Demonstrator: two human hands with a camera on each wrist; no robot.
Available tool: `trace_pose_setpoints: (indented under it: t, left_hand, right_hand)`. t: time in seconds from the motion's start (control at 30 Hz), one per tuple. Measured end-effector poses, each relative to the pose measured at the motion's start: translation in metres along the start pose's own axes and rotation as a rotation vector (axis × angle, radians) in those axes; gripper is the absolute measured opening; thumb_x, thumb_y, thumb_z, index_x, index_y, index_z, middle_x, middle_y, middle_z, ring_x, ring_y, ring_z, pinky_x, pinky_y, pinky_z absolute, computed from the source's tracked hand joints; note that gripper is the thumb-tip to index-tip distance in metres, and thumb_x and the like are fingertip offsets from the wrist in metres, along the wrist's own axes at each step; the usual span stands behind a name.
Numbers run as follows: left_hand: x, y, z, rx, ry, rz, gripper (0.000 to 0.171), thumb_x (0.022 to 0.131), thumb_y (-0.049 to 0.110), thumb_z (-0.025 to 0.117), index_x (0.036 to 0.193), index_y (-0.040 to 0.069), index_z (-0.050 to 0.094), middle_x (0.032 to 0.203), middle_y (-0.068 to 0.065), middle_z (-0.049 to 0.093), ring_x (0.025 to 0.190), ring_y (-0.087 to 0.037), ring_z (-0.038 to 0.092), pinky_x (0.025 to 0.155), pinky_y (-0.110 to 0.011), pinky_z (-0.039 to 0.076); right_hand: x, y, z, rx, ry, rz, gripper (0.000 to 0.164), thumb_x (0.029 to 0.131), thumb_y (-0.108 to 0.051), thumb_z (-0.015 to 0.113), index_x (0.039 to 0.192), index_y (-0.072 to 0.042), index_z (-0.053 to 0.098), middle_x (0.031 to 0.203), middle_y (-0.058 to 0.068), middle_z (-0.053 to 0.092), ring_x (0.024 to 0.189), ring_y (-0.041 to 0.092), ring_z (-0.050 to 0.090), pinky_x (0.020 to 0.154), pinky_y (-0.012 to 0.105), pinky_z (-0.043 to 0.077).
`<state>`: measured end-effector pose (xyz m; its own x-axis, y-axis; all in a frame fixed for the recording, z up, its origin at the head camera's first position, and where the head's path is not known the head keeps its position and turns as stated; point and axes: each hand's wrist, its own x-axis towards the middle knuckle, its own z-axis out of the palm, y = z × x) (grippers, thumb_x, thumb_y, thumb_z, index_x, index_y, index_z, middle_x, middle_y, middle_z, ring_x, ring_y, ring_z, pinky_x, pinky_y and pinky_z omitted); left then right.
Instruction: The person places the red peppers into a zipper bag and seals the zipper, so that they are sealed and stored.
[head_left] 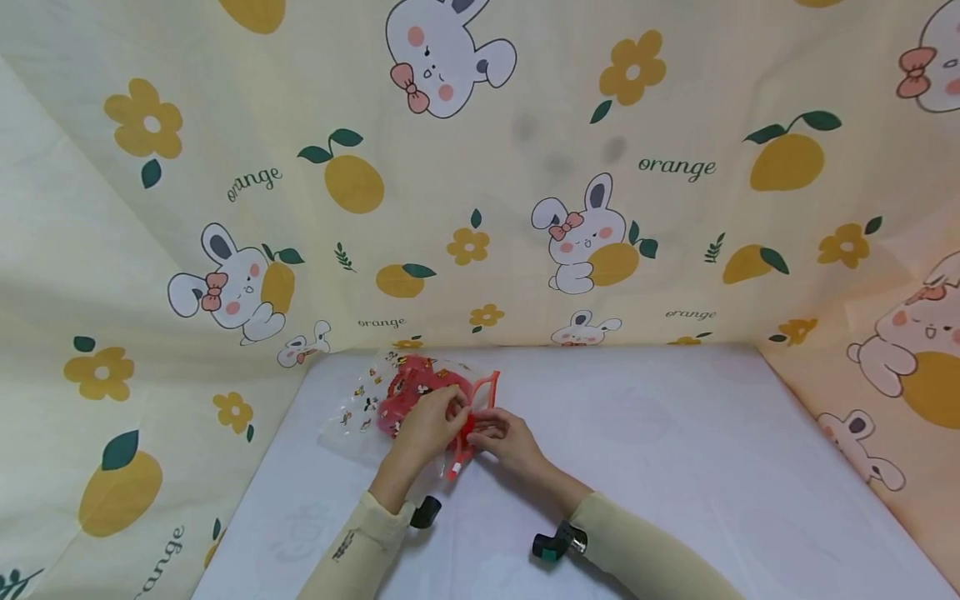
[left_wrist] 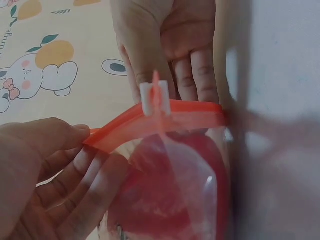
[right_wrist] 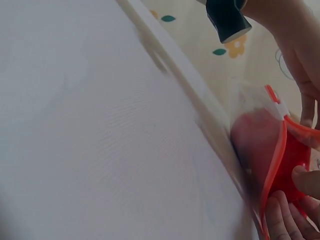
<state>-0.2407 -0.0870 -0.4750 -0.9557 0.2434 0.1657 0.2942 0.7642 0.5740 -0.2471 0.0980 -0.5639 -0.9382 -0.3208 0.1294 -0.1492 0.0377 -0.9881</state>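
Note:
A clear zip bag with small cartoon prints lies toward the far left of the table. Inside it is a rounded pinkish-red thing; its kind is unclear through the plastic. My left hand pinches the bag's orange-red zip edge between thumb and fingers. A white slider sits on that edge. My right hand is at the bag's parted mouth. In the right wrist view its thumb and fingers are against the red contents; whether they grip is not clear.
A white-covered table spreads out to the right of the bag. Behind and at both sides hangs a cream sheet printed with rabbits, oranges and flowers. Black wrist cameras sit at both sleeves.

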Motion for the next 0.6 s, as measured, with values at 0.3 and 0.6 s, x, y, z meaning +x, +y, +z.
trace_pose_setpoints:
  t: [0.3,0.6]
  left_hand:
    - [0.001,-0.001,0.000,-0.008,0.003,0.022,0.007,0.101,0.020,0.075,0.102,0.017,0.069,0.098,0.002,0.072,0.083,-0.012,0.064,0.075,-0.032,0.058]
    - [0.002,-0.002,0.001,-0.007,0.016,0.047,0.008,0.101,0.020,0.076,0.100,0.018,0.069,0.095,0.004,0.071,0.082,-0.012,0.063,0.074,-0.032,0.056]
  right_hand:
    - [0.005,0.001,0.008,-0.023,-0.010,-0.011,0.041,0.099,0.003,0.073,0.136,0.013,0.060,0.125,0.030,0.071,0.110,0.031,0.075,0.087,0.022,0.059]
    - [0.011,0.004,0.013,-0.017,-0.036,-0.033,0.039,0.099,0.007,0.068,0.136,0.017,0.059,0.127,0.032,0.070,0.115,0.044,0.072,0.087,0.021,0.058]
